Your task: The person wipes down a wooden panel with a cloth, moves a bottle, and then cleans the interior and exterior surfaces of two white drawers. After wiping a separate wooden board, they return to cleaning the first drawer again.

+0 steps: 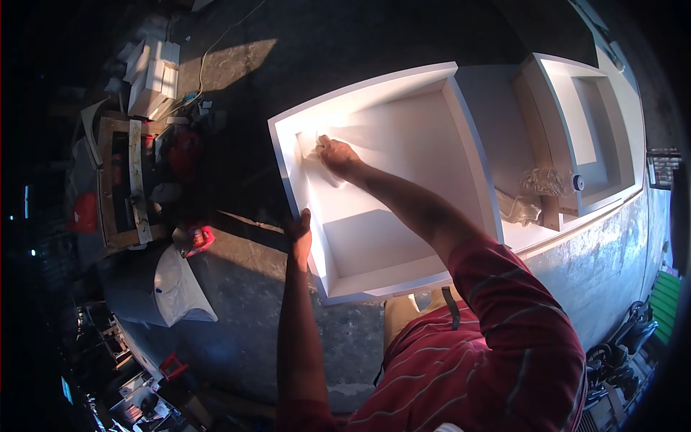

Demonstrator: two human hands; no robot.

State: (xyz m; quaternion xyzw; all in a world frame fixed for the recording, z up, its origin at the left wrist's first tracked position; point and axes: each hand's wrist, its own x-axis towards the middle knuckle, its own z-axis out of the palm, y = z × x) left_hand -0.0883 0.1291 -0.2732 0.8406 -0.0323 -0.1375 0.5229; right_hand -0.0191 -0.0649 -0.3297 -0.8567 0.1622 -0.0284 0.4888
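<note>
A large white open box (403,173) lies in front of me with its hollow side up. My right hand (338,157) is inside it near the upper left corner, closed on a crumpled pale cloth (332,177) that touches the inner surface. Strong light falls on that corner. At the box's left outer wall, my left hand (298,229) grips the rim, its thumb over the edge and the other fingers hidden.
Right of the box, a second white box (586,137) stands on a white panel (493,108), beside clear plastic wrap (543,182). A curved white piece (176,288) and a wooden frame (137,180) lie on the left. White boards (155,78) are stacked at upper left.
</note>
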